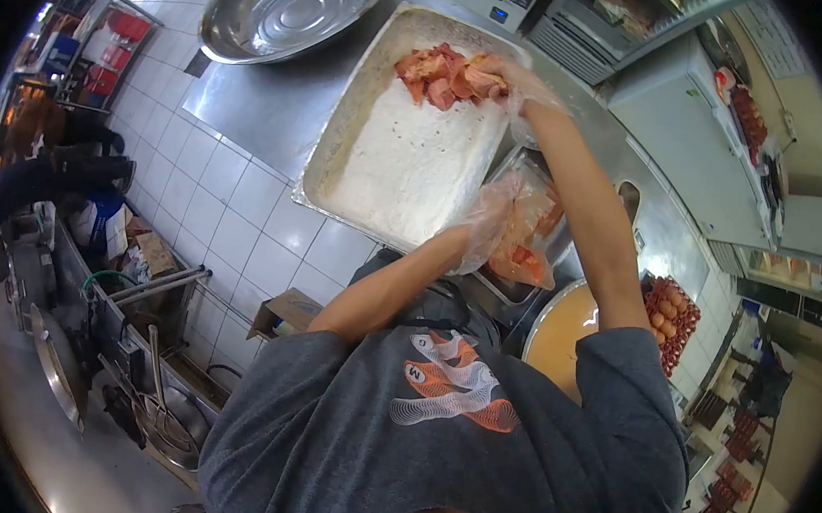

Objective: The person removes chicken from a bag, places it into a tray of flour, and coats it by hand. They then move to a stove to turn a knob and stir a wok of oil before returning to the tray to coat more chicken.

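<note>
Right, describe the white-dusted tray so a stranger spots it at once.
Start at the steel counter. Beside the round bowl lies a rectangular tray, under the gloved right hand. Only it holds white powder, with red chunks at one end.

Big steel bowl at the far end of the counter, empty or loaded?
Empty: the steel bowl shows only bare, shiny metal across the inside that is in view.

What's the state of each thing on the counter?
Tray: white-coated, red pieces piled at far end.
Steel bowl: empty.
Container: holds more pieces.
Left hand: gloved, over the container, grip unclear.
Right hand: gloved, on the pile, grip unclear.
</note>
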